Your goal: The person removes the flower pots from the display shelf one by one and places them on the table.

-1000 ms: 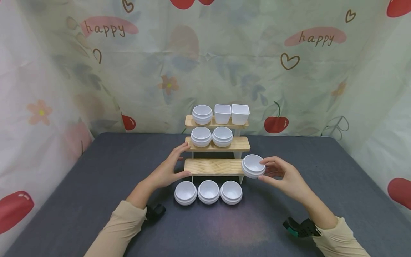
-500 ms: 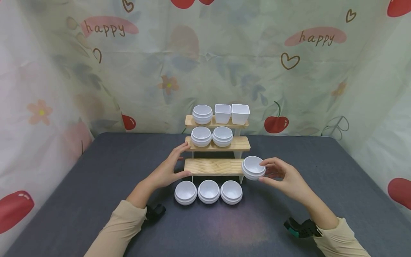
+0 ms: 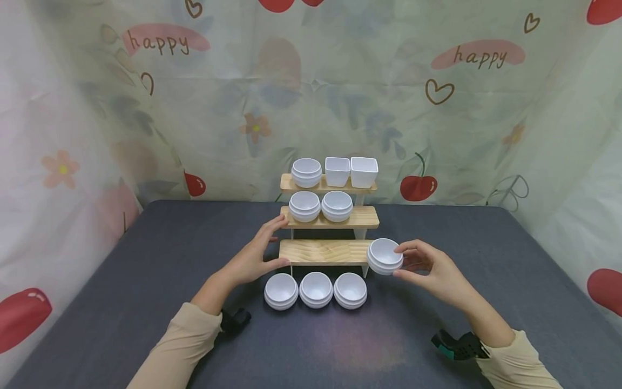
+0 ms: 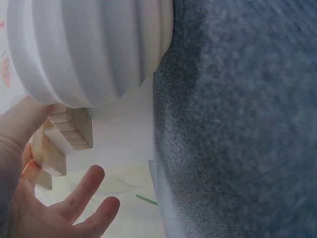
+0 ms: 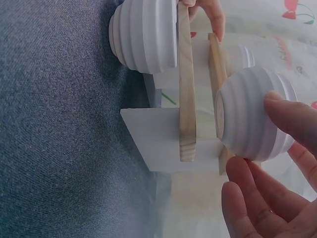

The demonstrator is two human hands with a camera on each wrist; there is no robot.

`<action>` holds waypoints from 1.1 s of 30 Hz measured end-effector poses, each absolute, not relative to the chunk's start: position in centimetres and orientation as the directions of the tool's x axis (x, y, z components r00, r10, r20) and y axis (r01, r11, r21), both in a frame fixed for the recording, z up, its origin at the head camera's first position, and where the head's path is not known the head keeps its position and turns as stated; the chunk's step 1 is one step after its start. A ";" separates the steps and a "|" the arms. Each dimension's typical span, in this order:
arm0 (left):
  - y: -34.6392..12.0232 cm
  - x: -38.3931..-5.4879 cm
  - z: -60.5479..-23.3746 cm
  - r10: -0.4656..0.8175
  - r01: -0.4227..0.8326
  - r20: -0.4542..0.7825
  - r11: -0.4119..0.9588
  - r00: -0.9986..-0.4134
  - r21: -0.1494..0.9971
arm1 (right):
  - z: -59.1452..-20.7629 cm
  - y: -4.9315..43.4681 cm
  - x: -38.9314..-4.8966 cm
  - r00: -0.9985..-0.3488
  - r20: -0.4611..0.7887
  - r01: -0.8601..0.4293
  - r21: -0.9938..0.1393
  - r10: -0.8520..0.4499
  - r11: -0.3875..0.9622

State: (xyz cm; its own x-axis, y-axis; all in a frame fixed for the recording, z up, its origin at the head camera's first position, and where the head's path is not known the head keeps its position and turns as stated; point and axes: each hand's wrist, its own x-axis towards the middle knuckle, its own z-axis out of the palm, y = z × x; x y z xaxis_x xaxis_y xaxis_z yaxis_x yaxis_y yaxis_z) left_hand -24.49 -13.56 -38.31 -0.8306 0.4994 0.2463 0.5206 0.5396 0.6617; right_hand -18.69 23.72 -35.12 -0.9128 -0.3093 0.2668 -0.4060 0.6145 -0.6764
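Holds a round ribbed white bowl (image 3: 384, 257) in the right hand (image 3: 431, 270), with thumb and fingers clamped on its wall. Has it mouth upward at three o'clock from the middle of the bare lowest board (image 3: 323, 252) of the tiered stand (image 3: 360, 234), higher than the board and apart from it in the right wrist view.

Rests the left hand (image 3: 255, 256) against the stand at nine o'clock, with thumb by the end of the lowest board and a finger by the end of the middle board (image 3: 365, 217). Spreads the left fingers apart, with two stretched out in the left wrist view. Cannot tell how firmly these press.

At twelve o'clock, two round bowls (image 3: 304, 207) side by side on the middle board; farther along twelve, on the top board (image 3: 288, 184), one round bowl (image 3: 306, 173) and two square cups (image 3: 337, 172). At six o'clock, in a row on the dark table (image 3: 379, 340), three more round bowls (image 3: 316, 290). Wears a black device (image 3: 459, 346) on each wrist, below beige sleeves (image 3: 515, 362).
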 end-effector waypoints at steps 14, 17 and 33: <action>-13.5 -24.4 -38.2 0.498 0.520 0.247 0.538 -0.831 0.663 | -35.2 24.3 -18.6 -0.908 0.247 -0.409 -0.690 -0.338 0.597; -13.6 -24.4 -38.3 0.499 0.517 0.242 0.538 -0.832 0.666 | -35.2 24.3 -18.5 -0.909 0.236 -0.406 -0.693 -0.344 0.596; -13.5 -24.3 -38.1 0.492 0.501 0.228 0.546 -0.840 0.672 | -35.6 24.8 -18.5 -0.894 0.237 -0.429 -0.702 -0.381 0.568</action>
State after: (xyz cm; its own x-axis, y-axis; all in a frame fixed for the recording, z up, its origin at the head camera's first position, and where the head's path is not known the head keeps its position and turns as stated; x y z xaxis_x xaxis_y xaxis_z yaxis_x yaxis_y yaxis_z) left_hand -24.32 -13.53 -38.14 -0.8405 0.4918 0.2275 0.5011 0.5456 0.6717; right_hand -18.51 24.82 -35.62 -0.8936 -0.3813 0.2366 -0.4285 0.5685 -0.7023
